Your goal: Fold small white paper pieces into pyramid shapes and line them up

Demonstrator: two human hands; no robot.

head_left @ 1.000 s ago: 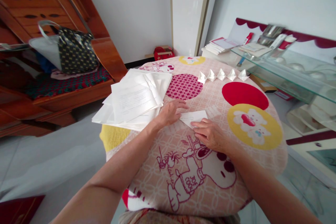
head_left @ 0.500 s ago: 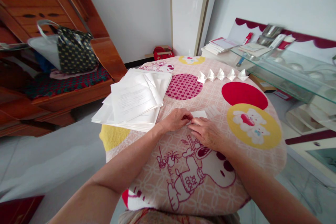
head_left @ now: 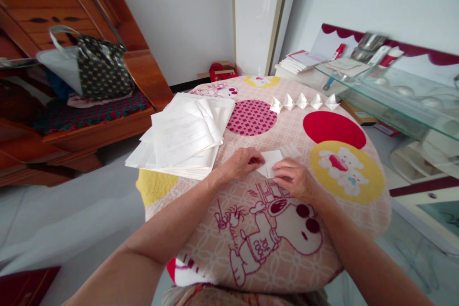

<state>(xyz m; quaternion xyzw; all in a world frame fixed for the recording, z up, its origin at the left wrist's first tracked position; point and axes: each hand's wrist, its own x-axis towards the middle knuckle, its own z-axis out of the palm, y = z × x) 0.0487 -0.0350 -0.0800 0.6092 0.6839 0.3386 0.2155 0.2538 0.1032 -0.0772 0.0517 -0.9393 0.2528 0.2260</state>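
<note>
A small folded piece of white paper [head_left: 269, 161] lies on the patterned tablecloth [head_left: 229, 191] between my hands. My left hand [head_left: 244, 160] is closed at the paper's left edge, with its fingertips pinching it. At the right edge, the bent fingers of my right hand [head_left: 294, 177] press together on the paper. Several small folded paper shapes with pointed tips [head_left: 301, 101] stand in a row toward the far right of the table. Left of my hands lies a stack of white paper sheets [head_left: 182, 138], the upper ones printed with text.
A glass shelf unit [head_left: 394, 95] with cups and metal containers stands right of the table. On the left is a wooden bench [head_left: 143, 81] bearing a dark patterned bag [head_left: 103, 67]. A red object [head_left: 222, 72] sits on the floor by the far wall.
My right hand has moved right, away from my left fingertips, uncovering more of the folded paper. My left hand has stayed nearly in place.
</note>
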